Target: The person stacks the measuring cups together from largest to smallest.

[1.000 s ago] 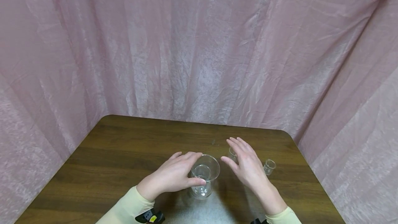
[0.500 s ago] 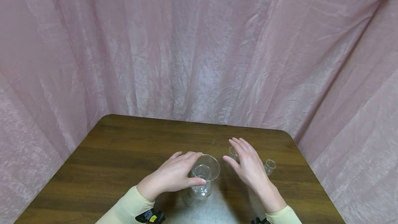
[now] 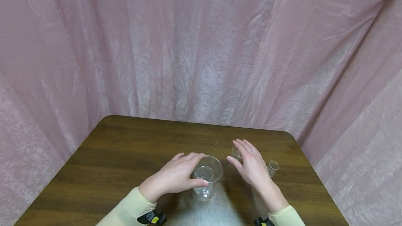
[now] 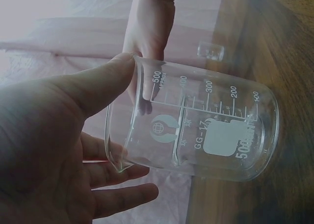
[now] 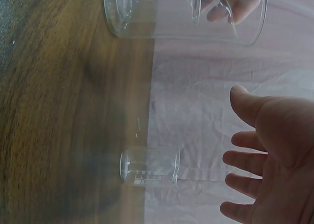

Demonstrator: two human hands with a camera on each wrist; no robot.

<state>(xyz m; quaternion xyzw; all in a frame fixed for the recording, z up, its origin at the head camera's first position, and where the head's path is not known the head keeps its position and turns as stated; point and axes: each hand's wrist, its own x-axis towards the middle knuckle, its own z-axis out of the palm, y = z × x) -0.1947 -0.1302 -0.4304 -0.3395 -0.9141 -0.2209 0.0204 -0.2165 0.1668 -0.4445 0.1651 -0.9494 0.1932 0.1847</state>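
A large glass beaker [image 4: 162, 121], marked 500 in white, stands upright on the table with a smaller beaker [image 3: 204, 174] nested inside it. My left hand [image 3: 176, 177] holds the large one at its rim, thumb on the near side and fingers round the far side by the spout. To the right, my right hand [image 3: 250, 166] hovers in the air, fingers extended, thumb apart, nothing in it. Its fingers partly cover a small beaker [image 3: 235, 152] in the head view; the right wrist view shows a small graduated beaker [image 5: 149, 166] in full.
Another small beaker [image 3: 272, 168] stands right of my right wrist. Tiny clear bits [image 3: 216, 143] lie farther back on the brown wooden table [image 3: 125, 149]. Pink curtains [image 3: 201, 44] enclose the table behind and at both sides.
My right hand has drifted slightly to the right, leaving a little more of the small beaker behind it showing. The left hand and the large beaker stay in place.
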